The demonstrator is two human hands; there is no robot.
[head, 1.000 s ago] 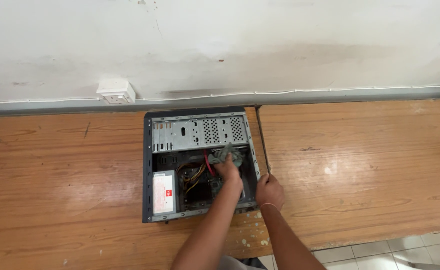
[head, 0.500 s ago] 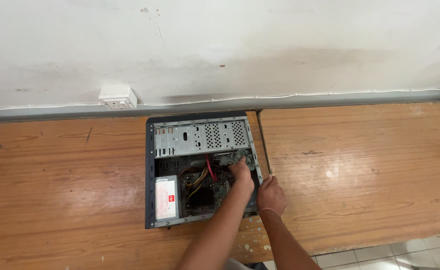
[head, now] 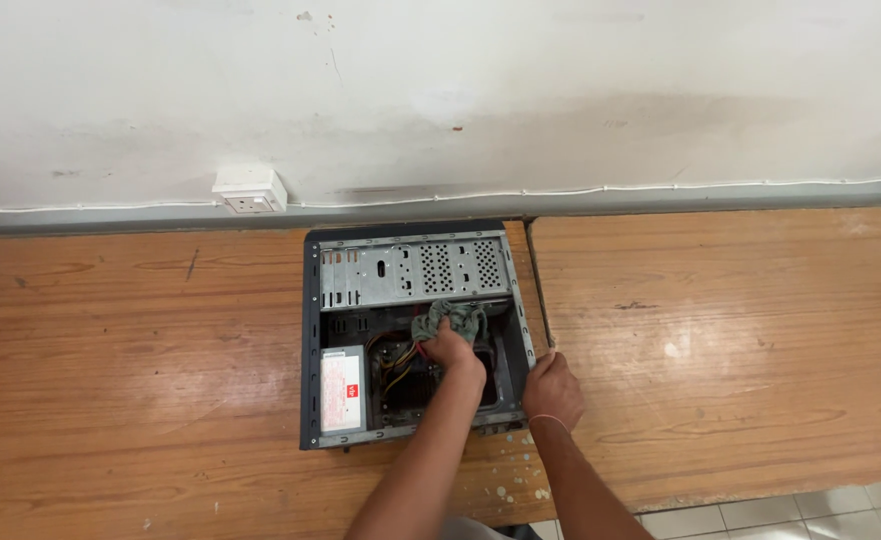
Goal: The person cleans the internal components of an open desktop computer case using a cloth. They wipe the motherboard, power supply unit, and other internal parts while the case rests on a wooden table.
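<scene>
One open computer case [head: 412,335] lies on its side across two wooden tabletops [head: 140,380] pushed together against a white wall, with one wall socket [head: 249,189] above it and one power supply unit [head: 342,388] and one bundle of coloured wires [head: 397,360] inside. The left hand [head: 453,350] reaches into the case, its fingers curled tight around one greenish cloth [head: 447,320] pressed against the parts inside. The right hand [head: 552,388] rests on the case's right edge, fingers bent over the rim and gripping it.
</scene>
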